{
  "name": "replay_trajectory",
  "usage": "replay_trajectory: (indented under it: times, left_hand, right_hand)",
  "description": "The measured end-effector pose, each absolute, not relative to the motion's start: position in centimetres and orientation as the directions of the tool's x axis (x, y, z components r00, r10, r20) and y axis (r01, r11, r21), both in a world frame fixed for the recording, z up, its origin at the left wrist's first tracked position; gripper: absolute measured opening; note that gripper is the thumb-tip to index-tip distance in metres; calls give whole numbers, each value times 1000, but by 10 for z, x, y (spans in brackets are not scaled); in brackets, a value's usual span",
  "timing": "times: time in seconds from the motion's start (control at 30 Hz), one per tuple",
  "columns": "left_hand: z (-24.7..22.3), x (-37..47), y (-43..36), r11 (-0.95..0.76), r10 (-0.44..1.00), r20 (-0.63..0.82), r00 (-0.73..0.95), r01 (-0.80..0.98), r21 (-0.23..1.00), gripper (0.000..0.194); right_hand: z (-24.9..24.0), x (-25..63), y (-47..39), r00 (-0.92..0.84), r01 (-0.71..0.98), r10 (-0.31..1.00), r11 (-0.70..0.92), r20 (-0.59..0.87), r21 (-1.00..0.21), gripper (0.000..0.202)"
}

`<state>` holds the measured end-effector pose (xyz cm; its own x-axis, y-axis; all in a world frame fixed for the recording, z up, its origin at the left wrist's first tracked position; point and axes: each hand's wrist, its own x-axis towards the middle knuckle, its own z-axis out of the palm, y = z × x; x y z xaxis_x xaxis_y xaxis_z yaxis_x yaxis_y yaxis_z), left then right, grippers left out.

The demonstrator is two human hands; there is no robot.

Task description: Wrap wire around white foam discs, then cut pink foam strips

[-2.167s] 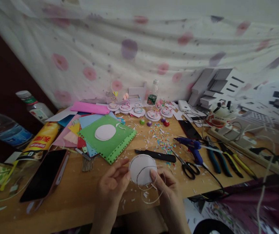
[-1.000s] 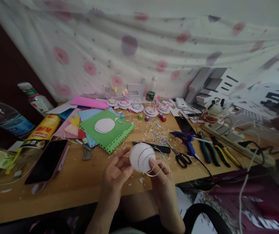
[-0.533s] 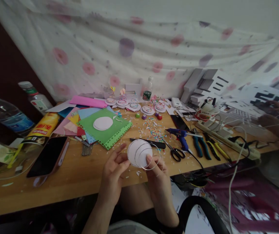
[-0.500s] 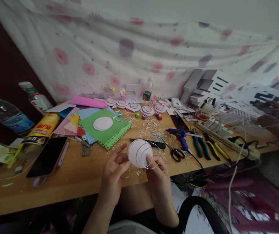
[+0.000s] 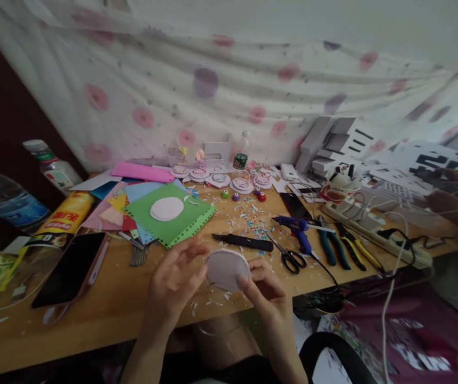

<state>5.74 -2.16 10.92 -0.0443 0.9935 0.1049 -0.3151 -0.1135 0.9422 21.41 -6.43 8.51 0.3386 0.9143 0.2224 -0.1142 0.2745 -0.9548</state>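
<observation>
Above the table's front edge, my right hand [image 5: 267, 288] pinches a round white disc [image 5: 228, 270] at its right side. A thin ring or wire seems to run along the disc's rim, but it is blurred. My left hand [image 5: 179, 274] is beside the disc's left edge, fingers apart, with its thumb at the rim; whether it touches is hard to tell. Just behind the disc lies a black-handled knife [image 5: 249, 242]. Black scissors [image 5: 293, 260] and a blue glue gun [image 5: 299, 226] lie to the right.
Green sheets [image 5: 165, 226] bear white ovals [image 5: 167, 208]. A phone [image 5: 71, 269] and bottles stand or lie left. Decorated discs [image 5: 242, 185] line the back. Pliers [image 5: 333, 246] and a power strip [image 5: 377, 234] lie right, near another person's hand [image 5: 449, 202].
The white disc has moved slightly down and tilted. Two thin rings that showed over its right side no longer show there. The left hand has shifted left, and the view has moved a little.
</observation>
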Motion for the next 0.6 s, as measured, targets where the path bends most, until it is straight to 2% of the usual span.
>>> replay_trajectory:
  times: [0.1,0.23,0.33,0.6]
  left_hand:
    - [122,58,-18,-135,988,149,36,-258,957,45]
    - [133,65,-17,-40,987,79,142,-259,965,51]
    - [134,70,-17,15,987,23,158,-238,971,54]
    - [132,74,-12,19,983,12,184,-168,986,62]
  right_hand:
    - [89,215,-66,273,-43,921,302,280,-952,19]
    - [91,212,-65,230,2,922,318,310,-948,19]
    - [90,212,-65,218,8,928,308,302,-951,20]
    - [86,213,-64,207,-13,928,320,311,-947,22]
